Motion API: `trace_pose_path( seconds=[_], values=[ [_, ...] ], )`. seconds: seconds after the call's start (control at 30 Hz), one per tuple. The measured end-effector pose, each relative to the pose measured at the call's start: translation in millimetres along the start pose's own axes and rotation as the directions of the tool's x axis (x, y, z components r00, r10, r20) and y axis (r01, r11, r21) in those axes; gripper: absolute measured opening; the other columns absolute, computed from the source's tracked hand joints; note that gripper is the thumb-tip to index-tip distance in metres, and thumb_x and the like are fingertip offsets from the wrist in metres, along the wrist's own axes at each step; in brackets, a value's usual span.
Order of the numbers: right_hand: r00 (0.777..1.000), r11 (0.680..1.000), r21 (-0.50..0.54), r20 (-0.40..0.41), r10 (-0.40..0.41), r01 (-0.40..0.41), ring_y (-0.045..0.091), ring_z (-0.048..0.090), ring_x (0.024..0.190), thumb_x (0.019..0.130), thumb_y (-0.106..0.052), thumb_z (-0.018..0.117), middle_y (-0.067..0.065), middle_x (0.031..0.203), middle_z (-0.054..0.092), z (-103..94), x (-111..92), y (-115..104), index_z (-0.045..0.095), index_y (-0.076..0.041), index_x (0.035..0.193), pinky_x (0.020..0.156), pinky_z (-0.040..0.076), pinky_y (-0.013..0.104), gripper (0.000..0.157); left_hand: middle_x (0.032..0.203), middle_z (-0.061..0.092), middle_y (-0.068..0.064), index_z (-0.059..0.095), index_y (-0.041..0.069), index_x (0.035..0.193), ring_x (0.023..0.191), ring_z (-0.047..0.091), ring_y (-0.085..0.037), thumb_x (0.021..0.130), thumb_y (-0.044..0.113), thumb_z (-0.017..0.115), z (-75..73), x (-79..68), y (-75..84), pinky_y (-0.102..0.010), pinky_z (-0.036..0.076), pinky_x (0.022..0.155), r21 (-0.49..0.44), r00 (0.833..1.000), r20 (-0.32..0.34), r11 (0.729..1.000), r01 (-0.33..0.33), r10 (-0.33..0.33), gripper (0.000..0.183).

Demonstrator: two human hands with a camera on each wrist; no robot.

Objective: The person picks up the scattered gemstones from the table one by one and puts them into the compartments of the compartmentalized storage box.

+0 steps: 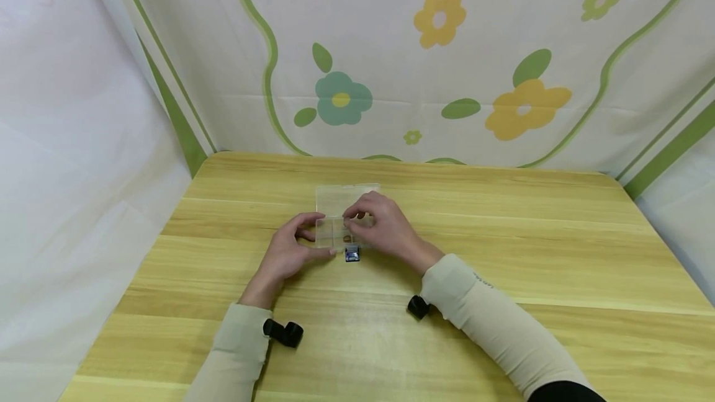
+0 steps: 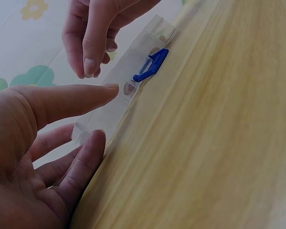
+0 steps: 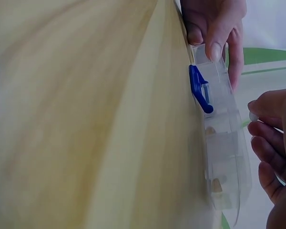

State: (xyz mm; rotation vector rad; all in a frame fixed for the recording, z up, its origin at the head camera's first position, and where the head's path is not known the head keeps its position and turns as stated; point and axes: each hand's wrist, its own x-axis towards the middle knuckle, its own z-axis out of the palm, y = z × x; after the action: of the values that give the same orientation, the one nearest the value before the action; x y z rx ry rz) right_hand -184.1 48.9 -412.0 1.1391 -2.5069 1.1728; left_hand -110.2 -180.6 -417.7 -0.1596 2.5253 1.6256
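Note:
A clear plastic compartment box (image 1: pixel 325 233) lies on the table with its lid (image 1: pixel 334 198) raised at the back. On its front edge is a blue latch (image 1: pixel 352 254), swung outward. My left hand (image 1: pixel 287 252) holds the box's left end, thumb at the front and fingers behind. Above the compartments my right hand (image 1: pixel 385 225) pinches a small whitish piece (image 3: pixel 253 116) between thumb and forefinger; its exact kind is unclear. Through the box wall, small brownish pieces (image 3: pixel 216 185) show in separate compartments. The right hand covers part of the box in the head view.
The wood-grain table (image 1: pixel 357 340) reaches back to a white curtain (image 1: pixel 391 67) printed with flowers. Black wrist cameras hang from both sleeves, the left camera (image 1: pixel 283 332) and the right camera (image 1: pixel 418 307) each close above the table.

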Motion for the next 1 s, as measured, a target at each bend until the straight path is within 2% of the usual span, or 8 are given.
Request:
trace_pose_path(
  seconds=[0.33, 0.5, 0.77, 1.0],
  values=[
    [0.996, 0.997, -0.012, 0.038, -0.076, 0.077, 0.020, 0.071, 0.094, 0.093, -0.012, 0.083, 0.003, 0.100, 0.078, 8.8, 2, -10, 0.083, -0.009, 0.103, 0.086, 0.061, 0.038, 0.010, 0.151, 0.062, -0.005, 0.063, 0.023, 0.148, 0.120, 0.062, -0.028, 0.081, 0.018, 0.095, 0.3, 0.3, -1.8, -0.036, 0.049, 0.094, -0.009, 1.000, 0.007, 1.000, 0.001, -0.001, 0.074],
    [0.992, 0.994, -0.021, 0.067, -0.106, 0.107, 0.019, 0.069, 0.094, 0.093, -0.010, 0.083, 0.001, 0.099, 0.078, 12.7, 1, -14, 0.083, -0.011, 0.102, 0.084, 0.058, 0.035, 0.009, 0.151, 0.062, -0.002, 0.064, 0.026, 0.147, 0.120, 0.061, -0.027, 0.081, 0.019, 0.096, 1.1, 1.2, -2.6, -0.035, 0.049, 0.093, -0.017, 1.000, 0.008, 1.000, 0.003, -0.003, 0.073],
    [0.989, 0.995, -0.029, 0.120, -0.090, 0.094, 0.017, 0.068, 0.095, 0.094, -0.011, 0.083, -0.001, 0.099, 0.077, 15.7, -1, -18, 0.083, -0.013, 0.103, 0.084, 0.056, 0.031, 0.009, 0.150, 0.062, -0.003, 0.064, 0.024, 0.147, 0.120, 0.061, -0.028, 0.082, 0.018, 0.095, 2.7, 2.4, -3.1, -0.035, 0.049, 0.091, -0.039, 1.000, 0.021, 0.999, -0.005, 0.006, 0.072],
    [0.993, 0.995, -0.019, 0.074, -0.093, 0.095, 0.018, 0.069, 0.094, 0.095, -0.013, 0.083, 0.000, 0.100, 0.077, 13.4, -3, -14, 0.083, -0.012, 0.103, 0.082, 0.058, 0.033, 0.008, 0.150, 0.062, -0.004, 0.064, 0.025, 0.147, 0.120, 0.061, -0.028, 0.082, 0.017, 0.095, 2.7, 2.2, -4.6, -0.035, 0.049, 0.091, -0.028, 1.000, 0.010, 1.000, -0.001, 0.001, 0.073]
  ],
)
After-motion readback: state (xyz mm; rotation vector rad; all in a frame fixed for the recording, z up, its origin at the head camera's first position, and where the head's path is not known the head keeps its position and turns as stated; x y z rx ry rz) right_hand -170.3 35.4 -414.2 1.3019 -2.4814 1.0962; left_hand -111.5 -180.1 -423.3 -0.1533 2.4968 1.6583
